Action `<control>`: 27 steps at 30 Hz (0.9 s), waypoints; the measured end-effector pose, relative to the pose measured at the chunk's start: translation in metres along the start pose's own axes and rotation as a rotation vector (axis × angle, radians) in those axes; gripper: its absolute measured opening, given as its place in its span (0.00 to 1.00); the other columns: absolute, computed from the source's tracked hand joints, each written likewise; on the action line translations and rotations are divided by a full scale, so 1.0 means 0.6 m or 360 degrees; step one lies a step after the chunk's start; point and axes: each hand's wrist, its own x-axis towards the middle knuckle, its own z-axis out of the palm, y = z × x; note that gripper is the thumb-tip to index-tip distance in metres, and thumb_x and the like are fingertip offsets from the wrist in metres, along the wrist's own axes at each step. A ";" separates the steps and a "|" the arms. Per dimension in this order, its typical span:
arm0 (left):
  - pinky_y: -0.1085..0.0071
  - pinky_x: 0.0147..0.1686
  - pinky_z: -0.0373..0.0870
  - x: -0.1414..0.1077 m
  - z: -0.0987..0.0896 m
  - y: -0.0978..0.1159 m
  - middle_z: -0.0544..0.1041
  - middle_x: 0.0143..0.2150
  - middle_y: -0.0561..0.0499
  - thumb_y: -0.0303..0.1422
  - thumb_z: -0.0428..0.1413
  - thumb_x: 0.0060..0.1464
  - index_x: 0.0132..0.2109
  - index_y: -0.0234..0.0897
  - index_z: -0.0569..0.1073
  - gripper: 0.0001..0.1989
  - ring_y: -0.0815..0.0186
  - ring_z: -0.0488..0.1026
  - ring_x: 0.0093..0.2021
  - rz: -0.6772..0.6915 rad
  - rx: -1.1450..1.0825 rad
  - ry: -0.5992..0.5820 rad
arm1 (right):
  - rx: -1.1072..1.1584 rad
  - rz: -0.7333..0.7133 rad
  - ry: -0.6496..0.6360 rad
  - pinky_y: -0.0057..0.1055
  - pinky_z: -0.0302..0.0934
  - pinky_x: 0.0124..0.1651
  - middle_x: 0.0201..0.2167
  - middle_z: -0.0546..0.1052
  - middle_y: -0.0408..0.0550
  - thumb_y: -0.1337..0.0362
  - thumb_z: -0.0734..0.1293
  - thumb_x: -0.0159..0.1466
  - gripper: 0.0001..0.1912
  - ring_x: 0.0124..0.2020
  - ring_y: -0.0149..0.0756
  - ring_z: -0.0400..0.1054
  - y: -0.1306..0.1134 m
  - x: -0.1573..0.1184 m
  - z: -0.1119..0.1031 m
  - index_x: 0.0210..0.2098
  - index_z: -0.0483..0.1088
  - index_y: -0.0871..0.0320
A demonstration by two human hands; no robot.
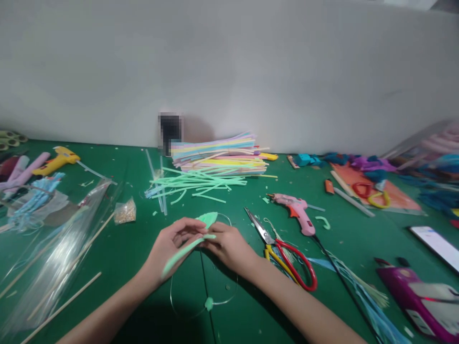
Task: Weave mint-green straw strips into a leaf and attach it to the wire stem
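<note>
both hands were just below the middle of the frame, over the green desk (132, 243), their fingertips close together. the left hand (174, 246) was curled closed, its fingertips seeming to grip the lower end of the green leaf (208, 219). the right hand (228, 243) was bunched too, fingertips at the upper end of the green strip (182, 254); whether it also pinched the leaf, i could not tell. the leaf lay just beyond the fingertips, toward the top of the frame, its near end hidden by them. the strip's long axis slanted from lower left to upper right: it lay across the left hand, one end by that wrist, the other between the hands. so the left hand was nearer to most of it, the right only to its upper end. the ring (222, 302) ran behind both hands, its knot (208, 304) below them. the scissors (267, 237) lay right of the right hand, blades toward upper left, the glue gun (304, 220) above. green stems (202, 183) lay beyond the leaf.
</note>
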 end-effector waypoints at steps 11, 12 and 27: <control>0.66 0.43 0.78 -0.007 -0.002 -0.002 0.84 0.40 0.48 0.36 0.61 0.54 0.36 0.38 0.82 0.08 0.59 0.81 0.40 0.0159 0.0376 0.0243 | 0.0363 0.0209 0.0050 0.29 0.64 0.40 0.34 0.80 0.47 0.57 0.69 0.63 0.11 0.36 0.36 0.73 -0.013 0.003 -0.028 0.42 0.78 0.55; 0.67 0.43 0.78 -0.006 -0.002 -0.002 0.84 0.40 0.48 0.36 0.61 0.54 0.37 0.38 0.82 0.08 0.59 0.81 0.40 0.0162 0.0365 0.0267 | 0.0432 0.0272 0.0106 0.29 0.64 0.39 0.34 0.81 0.46 0.58 0.69 0.63 0.11 0.36 0.35 0.73 -0.015 0.002 -0.032 0.43 0.78 0.54; 0.64 0.48 0.73 -0.003 0.001 0.001 0.83 0.38 0.49 0.33 0.60 0.56 0.34 0.39 0.80 0.05 0.61 0.78 0.42 0.0410 0.0670 0.0230 | 0.0761 0.0429 0.0495 0.31 0.65 0.43 0.32 0.79 0.44 0.63 0.67 0.63 0.05 0.36 0.34 0.72 -0.022 0.013 -0.037 0.33 0.74 0.56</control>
